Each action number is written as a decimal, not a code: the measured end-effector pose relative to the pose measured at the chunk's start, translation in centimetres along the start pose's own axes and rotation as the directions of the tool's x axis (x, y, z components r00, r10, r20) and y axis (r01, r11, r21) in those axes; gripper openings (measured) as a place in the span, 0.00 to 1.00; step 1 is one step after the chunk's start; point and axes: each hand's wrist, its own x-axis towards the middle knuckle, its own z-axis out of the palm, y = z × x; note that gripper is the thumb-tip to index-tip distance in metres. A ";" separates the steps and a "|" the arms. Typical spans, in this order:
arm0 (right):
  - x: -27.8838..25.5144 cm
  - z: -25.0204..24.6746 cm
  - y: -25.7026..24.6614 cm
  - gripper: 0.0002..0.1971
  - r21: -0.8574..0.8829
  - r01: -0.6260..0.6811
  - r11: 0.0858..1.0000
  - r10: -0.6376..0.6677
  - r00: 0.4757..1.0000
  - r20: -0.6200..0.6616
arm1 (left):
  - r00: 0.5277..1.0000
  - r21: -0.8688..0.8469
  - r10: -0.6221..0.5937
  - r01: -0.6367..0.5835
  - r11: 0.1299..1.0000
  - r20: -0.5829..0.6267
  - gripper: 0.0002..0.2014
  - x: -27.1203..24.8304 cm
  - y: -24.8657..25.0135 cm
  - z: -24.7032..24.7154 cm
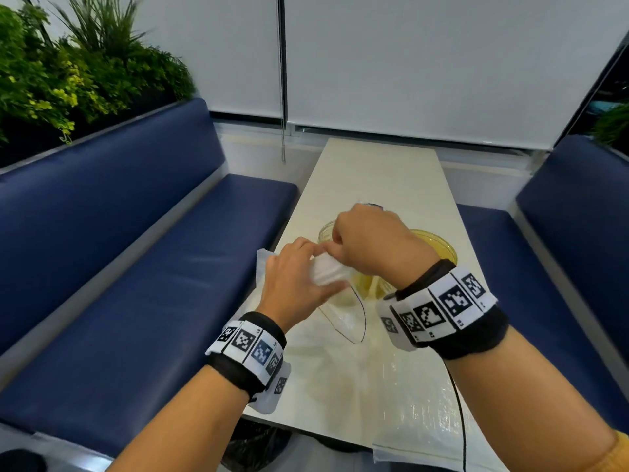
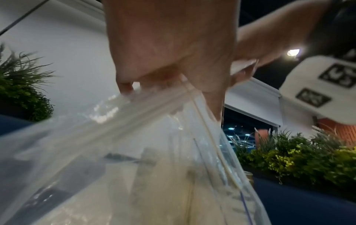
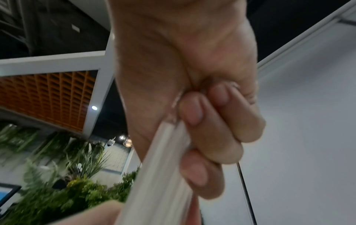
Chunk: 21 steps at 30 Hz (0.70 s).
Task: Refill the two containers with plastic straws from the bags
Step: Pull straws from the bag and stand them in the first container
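Above the pale table (image 1: 384,178), my left hand (image 1: 299,277) grips the mouth of a clear zip bag (image 1: 343,318) around a bundle of white straws (image 1: 328,272). My right hand (image 1: 367,243) has its fingers curled round the upper end of that bundle. Behind the hands stand two yellowish clear containers, one on the left (image 1: 325,231) and one on the right (image 1: 439,248), both partly hidden. In the left wrist view my left hand (image 2: 173,53) pinches the bag (image 2: 134,152). The right wrist view has my right hand (image 3: 212,121) wrapped round the straws (image 3: 163,175).
A second clear plastic bag (image 1: 418,420) lies flat on the near end of the table, with a black cable (image 1: 459,420) across it. Blue benches (image 1: 136,267) flank the table on both sides. Plants (image 1: 68,73) stand behind the left bench.
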 end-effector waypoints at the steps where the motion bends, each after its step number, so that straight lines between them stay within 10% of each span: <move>1: 0.1 -0.4 -0.1 0.21 0.038 -0.011 0.999 0.012 0.999 -0.046 | 0.999 0.031 -0.007 0.009 0.999 -0.039 0.15 0.3 0.1 0.3; 7: 0.5 -0.9 0.2 0.24 0.429 0.005 0.903 0.221 0.852 -0.474 | 0.990 -0.111 -0.017 0.002 0.994 -0.137 0.22 1.0 0.3 0.6; 11: 0.9 1.8 -1.7 0.13 0.471 0.138 0.871 0.146 0.844 -0.516 | 0.990 -0.317 -0.040 -0.005 0.948 -0.135 0.15 1.2 -0.3 1.0; 16: 1.8 4.0 -1.0 0.26 0.881 0.182 0.437 0.359 0.863 -0.357 | 0.983 -0.332 -0.136 0.088 0.939 -0.124 0.16 1.4 -0.4 0.4; 21: 2.4 6.0 -3.5 0.15 0.870 0.088 0.485 0.362 0.885 -0.292 | 0.977 -0.398 -0.193 0.143 0.906 -0.089 0.12 1.5 0.1 -0.1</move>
